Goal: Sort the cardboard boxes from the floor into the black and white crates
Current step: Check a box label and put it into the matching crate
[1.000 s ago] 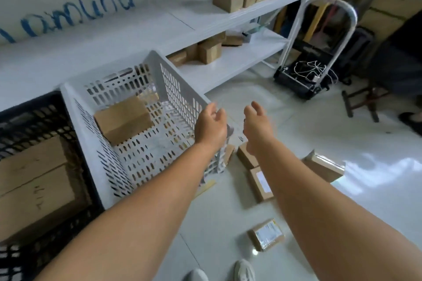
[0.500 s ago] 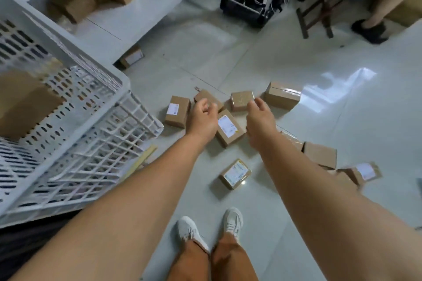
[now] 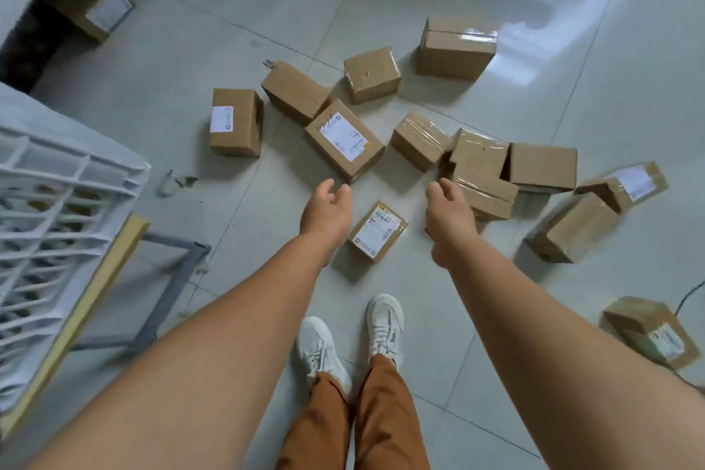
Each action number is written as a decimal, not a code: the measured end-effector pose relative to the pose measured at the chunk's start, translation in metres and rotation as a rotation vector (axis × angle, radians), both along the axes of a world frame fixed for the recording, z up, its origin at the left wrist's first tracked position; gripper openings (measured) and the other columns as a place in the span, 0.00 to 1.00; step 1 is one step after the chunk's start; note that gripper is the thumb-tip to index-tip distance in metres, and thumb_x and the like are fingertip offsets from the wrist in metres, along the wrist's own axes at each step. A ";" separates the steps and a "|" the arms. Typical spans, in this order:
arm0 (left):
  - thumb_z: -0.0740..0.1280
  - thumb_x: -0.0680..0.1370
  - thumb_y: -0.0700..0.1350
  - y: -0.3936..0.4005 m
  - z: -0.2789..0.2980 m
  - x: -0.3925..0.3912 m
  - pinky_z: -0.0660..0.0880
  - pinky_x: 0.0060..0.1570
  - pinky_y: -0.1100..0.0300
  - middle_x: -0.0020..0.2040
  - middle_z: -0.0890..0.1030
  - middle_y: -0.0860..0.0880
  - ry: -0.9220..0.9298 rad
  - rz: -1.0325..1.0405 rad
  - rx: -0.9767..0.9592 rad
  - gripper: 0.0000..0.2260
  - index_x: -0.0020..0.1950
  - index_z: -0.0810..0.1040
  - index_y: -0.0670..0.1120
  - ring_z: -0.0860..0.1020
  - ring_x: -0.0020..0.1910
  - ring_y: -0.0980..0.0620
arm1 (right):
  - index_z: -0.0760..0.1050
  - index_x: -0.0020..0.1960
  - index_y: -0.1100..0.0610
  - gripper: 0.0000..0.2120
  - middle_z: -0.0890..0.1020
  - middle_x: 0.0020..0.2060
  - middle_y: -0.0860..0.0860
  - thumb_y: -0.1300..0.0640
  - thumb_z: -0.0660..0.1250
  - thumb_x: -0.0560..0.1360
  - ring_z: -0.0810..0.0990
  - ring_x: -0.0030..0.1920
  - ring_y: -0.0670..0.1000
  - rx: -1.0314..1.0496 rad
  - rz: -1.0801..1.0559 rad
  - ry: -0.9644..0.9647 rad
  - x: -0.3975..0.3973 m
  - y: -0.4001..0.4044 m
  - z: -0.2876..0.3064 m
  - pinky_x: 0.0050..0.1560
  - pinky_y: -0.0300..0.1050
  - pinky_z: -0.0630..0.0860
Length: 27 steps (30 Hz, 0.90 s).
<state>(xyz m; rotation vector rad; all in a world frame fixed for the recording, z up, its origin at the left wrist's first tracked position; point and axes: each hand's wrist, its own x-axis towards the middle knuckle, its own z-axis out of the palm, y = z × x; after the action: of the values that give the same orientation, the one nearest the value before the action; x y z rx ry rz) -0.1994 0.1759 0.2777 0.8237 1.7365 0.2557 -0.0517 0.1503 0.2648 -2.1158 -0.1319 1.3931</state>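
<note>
Several brown cardboard boxes lie scattered on the tiled floor. A small flat box with a white label (image 3: 378, 231) rests between my two hands. A larger labelled box (image 3: 344, 139) sits just beyond my left hand (image 3: 327, 211), which is empty with loosely curled fingers. My right hand (image 3: 447, 211) is empty too, fingers apart, right next to a taped box (image 3: 486, 192). The white crate (image 3: 57, 210) shows at the left edge. The black crate is out of view.
My feet in white shoes (image 3: 384, 324) stand just behind the small box. A grey metal frame (image 3: 168, 290) and a yellow-edged board (image 3: 80, 313) lie under the crate. More boxes sit far left (image 3: 97, 8) and far right (image 3: 648, 330). A dark cable (image 3: 690, 296) runs at the right.
My view has swung down from the crates and shelf to the floor. Both hands have dropped away from the white crate's rim toward the boxes, still holding nothing.
</note>
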 end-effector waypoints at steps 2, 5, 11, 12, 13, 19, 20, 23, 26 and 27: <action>0.55 0.82 0.51 -0.004 -0.026 -0.001 0.63 0.62 0.58 0.74 0.67 0.50 0.009 0.000 -0.015 0.23 0.76 0.60 0.50 0.66 0.71 0.49 | 0.63 0.75 0.48 0.22 0.71 0.55 0.50 0.50 0.56 0.81 0.70 0.40 0.47 -0.013 -0.014 0.002 0.001 -0.005 -0.022 0.40 0.40 0.68; 0.56 0.82 0.52 -0.005 -0.062 -0.004 0.63 0.64 0.57 0.74 0.67 0.49 0.019 -0.010 -0.020 0.23 0.76 0.60 0.51 0.66 0.71 0.49 | 0.62 0.75 0.47 0.23 0.72 0.56 0.49 0.49 0.56 0.80 0.71 0.42 0.47 -0.008 -0.028 -0.001 -0.001 -0.008 -0.049 0.43 0.40 0.68; 0.56 0.81 0.53 0.009 -0.120 -0.013 0.63 0.66 0.55 0.75 0.65 0.50 0.026 -0.026 0.010 0.24 0.77 0.58 0.51 0.65 0.72 0.49 | 0.61 0.75 0.48 0.23 0.72 0.68 0.51 0.50 0.55 0.81 0.72 0.54 0.51 0.007 0.020 0.005 -0.014 0.002 -0.103 0.51 0.46 0.66; 0.56 0.81 0.53 0.013 -0.132 -0.015 0.63 0.66 0.55 0.75 0.65 0.50 0.025 -0.026 0.018 0.24 0.77 0.57 0.51 0.65 0.72 0.49 | 0.61 0.76 0.48 0.23 0.72 0.68 0.52 0.50 0.55 0.81 0.72 0.55 0.51 0.016 0.031 0.002 -0.016 0.006 -0.113 0.51 0.47 0.67; 0.56 0.81 0.53 0.019 -0.144 -0.016 0.63 0.65 0.55 0.76 0.64 0.50 0.025 -0.025 0.028 0.25 0.78 0.57 0.51 0.65 0.73 0.49 | 0.60 0.76 0.48 0.23 0.71 0.69 0.51 0.50 0.55 0.81 0.71 0.55 0.51 0.023 0.043 0.001 -0.017 0.010 -0.125 0.52 0.47 0.67; 0.58 0.81 0.54 0.068 -0.225 -0.025 0.63 0.68 0.52 0.77 0.60 0.49 0.088 -0.054 0.132 0.27 0.78 0.54 0.53 0.63 0.73 0.48 | 0.59 0.77 0.47 0.23 0.69 0.69 0.49 0.49 0.55 0.82 0.71 0.47 0.48 0.087 0.115 -0.025 -0.020 0.046 -0.203 0.46 0.43 0.68; 0.58 0.81 0.54 0.077 -0.238 -0.027 0.63 0.68 0.51 0.77 0.59 0.49 0.098 -0.056 0.146 0.27 0.78 0.53 0.53 0.63 0.74 0.47 | 0.58 0.77 0.48 0.24 0.69 0.70 0.49 0.49 0.55 0.82 0.70 0.48 0.47 0.101 0.128 -0.028 -0.021 0.054 -0.217 0.47 0.42 0.67; 0.60 0.80 0.54 0.107 -0.276 -0.034 0.62 0.70 0.48 0.78 0.57 0.48 0.131 -0.069 0.189 0.29 0.78 0.51 0.53 0.60 0.75 0.45 | 0.56 0.78 0.50 0.25 0.67 0.72 0.49 0.48 0.55 0.82 0.70 0.62 0.51 0.135 0.171 -0.043 -0.024 0.077 -0.259 0.54 0.41 0.63; 0.61 0.80 0.54 0.133 -0.309 -0.037 0.60 0.72 0.47 0.79 0.55 0.49 0.180 -0.089 0.223 0.32 0.79 0.49 0.52 0.58 0.76 0.44 | 0.53 0.78 0.51 0.28 0.67 0.71 0.49 0.47 0.57 0.81 0.68 0.65 0.51 0.144 0.194 -0.045 -0.027 0.097 -0.298 0.56 0.41 0.62; 0.61 0.79 0.53 0.141 -0.319 -0.037 0.60 0.72 0.47 0.79 0.54 0.49 0.185 -0.088 0.234 0.32 0.79 0.49 0.51 0.58 0.76 0.44 | 0.52 0.78 0.51 0.29 0.67 0.71 0.49 0.47 0.57 0.81 0.68 0.64 0.50 0.146 0.199 -0.046 -0.027 0.103 -0.309 0.55 0.41 0.62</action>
<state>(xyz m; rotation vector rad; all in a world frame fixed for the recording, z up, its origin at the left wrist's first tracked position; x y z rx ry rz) -0.2366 0.3166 -0.0410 1.1213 1.8595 0.3371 -0.0792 0.2538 -0.0446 -2.0581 -0.4591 1.4008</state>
